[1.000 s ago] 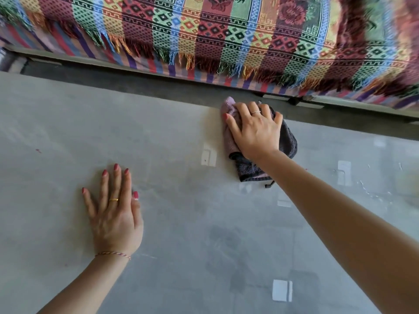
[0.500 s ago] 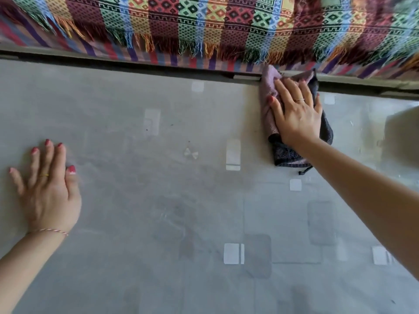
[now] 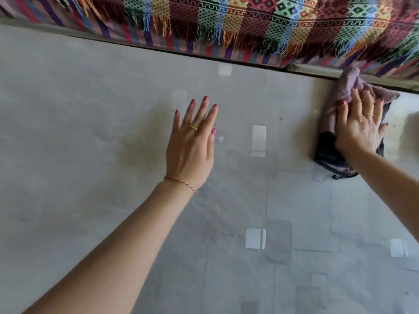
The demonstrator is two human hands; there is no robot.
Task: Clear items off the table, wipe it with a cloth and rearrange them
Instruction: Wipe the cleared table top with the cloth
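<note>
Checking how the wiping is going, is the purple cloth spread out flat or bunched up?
Bunched up: the purple terry cloth lies in thick folds under the right hand, by the grey table's far edge.

Cloth (image 3: pixel 340 96) at the table's (image 3: pixel 90 132) far right edge — blanket (image 3: pixel 249 21) behind.

Right hand (image 3: pixel 359 130), fingers extended, pressed a crumpled purple-and-dark cloth (image 3: pixel 333 152) against the glass table (image 3: pixel 90 132) at its far edge. Left hand (image 3: pixel 192 141) was held flat, fingers straight. A patterned fringed blanket (image 3: pixel 249 23) lay beyond.
</note>
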